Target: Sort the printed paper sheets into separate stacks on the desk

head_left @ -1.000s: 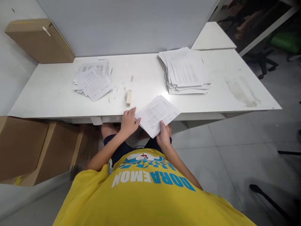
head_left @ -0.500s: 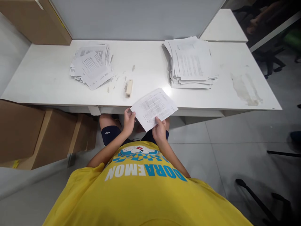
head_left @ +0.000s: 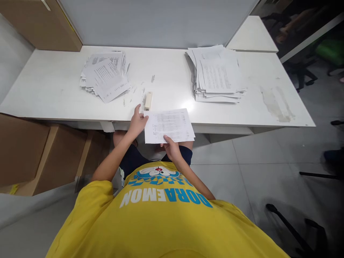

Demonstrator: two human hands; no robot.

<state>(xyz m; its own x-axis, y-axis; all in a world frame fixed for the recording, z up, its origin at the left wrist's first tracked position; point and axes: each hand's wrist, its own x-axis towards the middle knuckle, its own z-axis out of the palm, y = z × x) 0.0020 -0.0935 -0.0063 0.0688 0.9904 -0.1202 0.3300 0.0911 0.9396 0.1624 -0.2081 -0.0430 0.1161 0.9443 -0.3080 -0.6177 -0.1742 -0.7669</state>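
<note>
A few printed paper sheets [head_left: 172, 123] lie one over another, slightly fanned at the right, above my lap at the desk's front edge. My right hand [head_left: 173, 150] grips them by the bottom edge, thumb on top and fingers underneath. At their upper left corner is my left hand [head_left: 137, 123], its thumb on the paper and its forefinger raised toward a stapler. The small cream stapler [head_left: 148, 100] lies on the desk just beyond that corner, apart from both hands.
On the white desk [head_left: 166, 79], a loose paper pile [head_left: 107, 79] lies left and a taller paper stack [head_left: 216, 75] right. A grey partition [head_left: 156, 23] rises behind. Cardboard boxes [head_left: 57, 157] stand below left, another box [head_left: 51, 25] at the back left. Chair legs [head_left: 288, 229] show lower right.
The sheets have turned from a slant to nearly square with the desk and shifted left. My left hand has moved left and up, its forefinger now raised near the stapler.
</note>
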